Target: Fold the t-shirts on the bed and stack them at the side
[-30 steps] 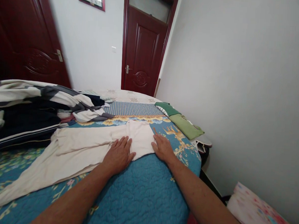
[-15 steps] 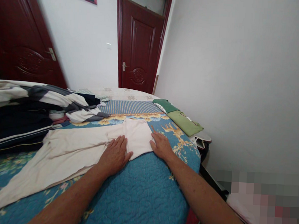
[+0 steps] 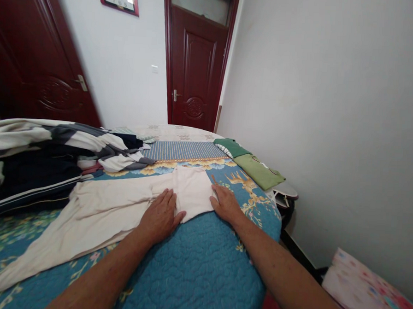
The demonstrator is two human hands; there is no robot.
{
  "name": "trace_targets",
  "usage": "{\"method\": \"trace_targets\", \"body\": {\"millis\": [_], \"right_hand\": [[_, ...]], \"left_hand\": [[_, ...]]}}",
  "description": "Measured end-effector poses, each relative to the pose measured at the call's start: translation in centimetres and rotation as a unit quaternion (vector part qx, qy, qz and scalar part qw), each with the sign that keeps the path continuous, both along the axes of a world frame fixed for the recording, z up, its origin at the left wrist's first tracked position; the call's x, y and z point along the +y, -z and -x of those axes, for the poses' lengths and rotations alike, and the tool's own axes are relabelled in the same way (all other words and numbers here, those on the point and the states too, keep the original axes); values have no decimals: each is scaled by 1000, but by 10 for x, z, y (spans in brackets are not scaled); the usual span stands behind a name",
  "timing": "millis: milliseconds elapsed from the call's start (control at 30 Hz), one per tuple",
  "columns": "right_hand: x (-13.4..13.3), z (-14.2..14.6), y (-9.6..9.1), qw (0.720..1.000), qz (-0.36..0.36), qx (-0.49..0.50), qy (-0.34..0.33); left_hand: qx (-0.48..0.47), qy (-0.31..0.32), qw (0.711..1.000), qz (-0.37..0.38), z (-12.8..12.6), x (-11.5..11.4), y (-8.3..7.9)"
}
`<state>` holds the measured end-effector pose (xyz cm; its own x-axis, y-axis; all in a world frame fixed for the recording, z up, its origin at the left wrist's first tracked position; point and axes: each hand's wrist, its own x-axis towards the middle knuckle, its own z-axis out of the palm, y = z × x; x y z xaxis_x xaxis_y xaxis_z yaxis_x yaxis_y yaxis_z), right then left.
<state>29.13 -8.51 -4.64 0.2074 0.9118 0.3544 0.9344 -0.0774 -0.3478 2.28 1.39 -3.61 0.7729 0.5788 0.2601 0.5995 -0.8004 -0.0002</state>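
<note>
A cream cloth garment (image 3: 110,198) lies lengthwise across the bed, its narrow end trailing to the lower left. Its right end is doubled back into a flat, paler panel (image 3: 196,191). I cannot tell if it is a top or trousers. My left hand (image 3: 161,216) rests palm down on the cloth just left of this panel, fingers stretched and thumb out on its near edge. At the panel's right edge is my right hand (image 3: 224,204), with thumb and fingers apart and touching the cloth; neither hand is closed around it.
A teal patterned quilt (image 3: 193,269) covers the bed. Heaped at left are a striped grey-and-white garment (image 3: 79,138) and dark clothing (image 3: 42,173). Folded green shirts (image 3: 261,171) lie by the right edge. A floral pink item (image 3: 369,287) stands at lower right, beyond the bed.
The view has tilted slightly up and left, showing more of the wall clock. Both hands keep their places on the cream garment. The floral item at lower right now shows clearly.
</note>
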Motion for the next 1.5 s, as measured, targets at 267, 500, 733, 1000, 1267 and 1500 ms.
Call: {"method": "trace_targets", "body": {"millis": [267,500,733,1000,1267,1500], "right_hand": [[4,-7,-3,991,-24,118,55],[3,-7,-2,994,-12,96,51],[11,-5,-5,994,-9,94,52],[61,-23,-29,959,123,235,100],[69,-20,-21,972,76,219,41],[61,-25,-16,973,61,223,8]], "left_hand": [[13,-15,1000,9,1,-4,-7],[-3,-10,1000,7,1,-2,-6],[-15,-10,1000,20,3,-4,-7],[-16,-11,999,40,5,-6,-10],[-10,-7,1000,21,6,-9,-9],[-5,-2,1000,-4,7,-10,-8]]}}
